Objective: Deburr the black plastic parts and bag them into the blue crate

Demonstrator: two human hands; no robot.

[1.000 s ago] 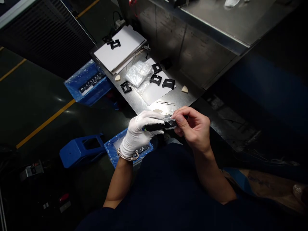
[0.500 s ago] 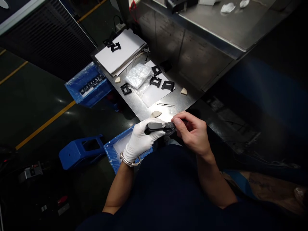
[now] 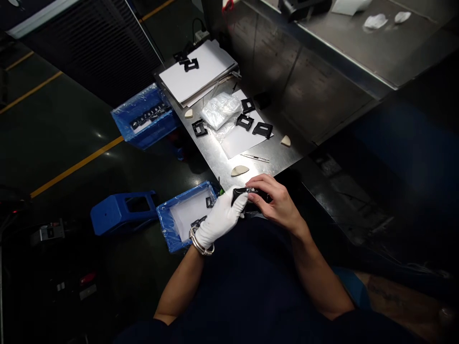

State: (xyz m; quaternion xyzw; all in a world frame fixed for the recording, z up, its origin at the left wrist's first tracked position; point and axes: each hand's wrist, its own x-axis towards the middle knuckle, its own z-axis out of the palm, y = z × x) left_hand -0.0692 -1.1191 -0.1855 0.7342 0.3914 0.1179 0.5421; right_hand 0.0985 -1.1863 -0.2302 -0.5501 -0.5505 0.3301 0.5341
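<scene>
My left hand (image 3: 223, 216), in a white glove, is closed around a black plastic part (image 3: 239, 192) just off the near edge of the metal table. My bare right hand (image 3: 274, 200) grips the right side of the same part between thumb and fingers, and these cover much of it. Past the hands, a pale curved piece (image 3: 240, 170) lies on the table, with thin tweezers-like tools (image 3: 255, 157) beyond it. Several black plastic frames rest around a white sheet (image 3: 233, 147), one of them (image 3: 263, 130) at its right edge.
A clear plastic bag bundle (image 3: 221, 111) sits mid-table, with a paper stack (image 3: 197, 79) behind. Plastic-lined blue bins (image 3: 163, 228) stand left of the table, holding black parts. A blue stool (image 3: 114, 215) is on the floor. A metal bench (image 3: 344, 52) rises at the right.
The black part has turned in my hands, and my right fingers now reach over its top. My left hand has rotated, its thumb now across the part. The whole view has shifted.
</scene>
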